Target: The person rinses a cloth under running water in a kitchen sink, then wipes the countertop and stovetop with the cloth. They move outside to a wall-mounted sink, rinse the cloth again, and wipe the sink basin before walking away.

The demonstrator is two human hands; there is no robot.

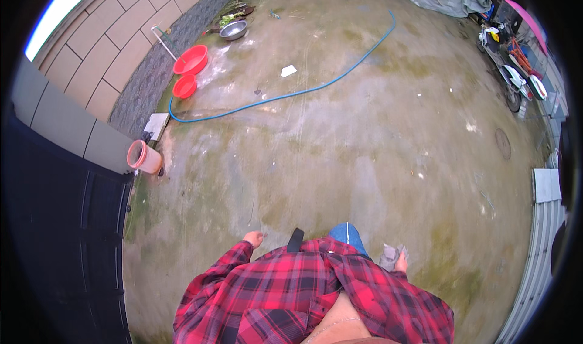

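My right hand (401, 263) grips a crumpled grey cloth (389, 257) at my right side, low over the concrete ground. On the other side, my left hand (255, 238) hangs beside my body with its fingers loosely bent. Nothing shows in it, though its fingers are too small to make out well. A black strap (295, 240) sticks out in front of my red plaid shirt (273, 280). One leg in blue jeans (347, 237) shows ahead of the shirt.
A blue hose (291, 95) curves across the concrete yard (319, 162). By the left wall are two red basins (193, 60), a metal basin (233, 30) and a pinkish bucket (145, 156). A scooter (505, 68) stands at right; a grey tarp (446, 0) lies farther back.
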